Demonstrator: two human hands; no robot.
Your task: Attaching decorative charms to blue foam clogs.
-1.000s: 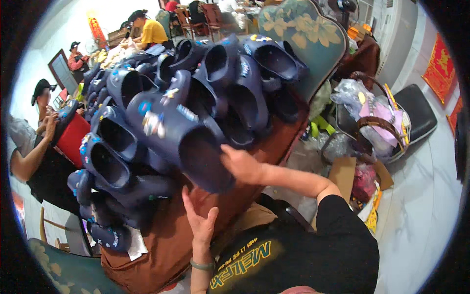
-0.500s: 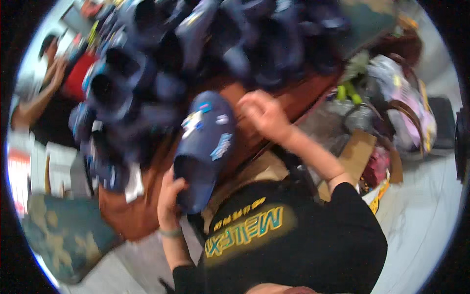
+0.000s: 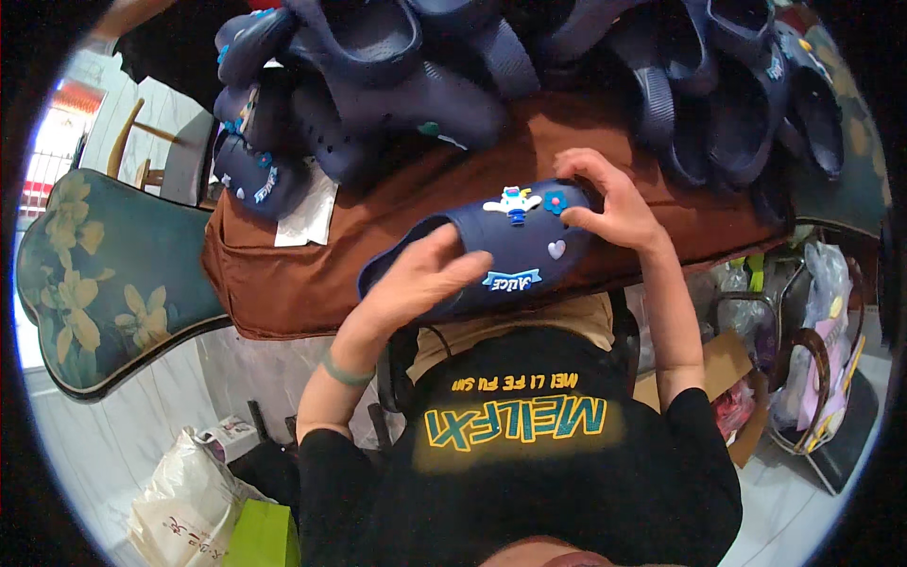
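A dark blue clog [image 3: 491,241] lies on its side of the brown cloth nearest me, toe pointing right. Charms sit on its upper: a white cartoon figure [image 3: 513,203], a blue flower [image 3: 556,201], a pale heart [image 3: 556,249] and a blue lettered banner [image 3: 511,281]. My left hand [image 3: 420,274] grips it at the foot opening, fingers reaching inside and thumb over the upper by the banner. Around the toe curl the fingers of my right hand [image 3: 614,203], with the thumb close to the flower charm.
Several more dark blue clogs [image 3: 416,109] are heaped along the far side of the brown cloth [image 3: 265,293]. A white paper slip [image 3: 307,213] lies at left. A floral padded chair [image 3: 104,283] stands left, bags [image 3: 817,350] and a cardboard box [image 3: 704,369] at right.
The clog has turned from upright in my left hand to lying sideways, toe right. My right hand, apart from it before, has come onto the toe. The view has shifted.
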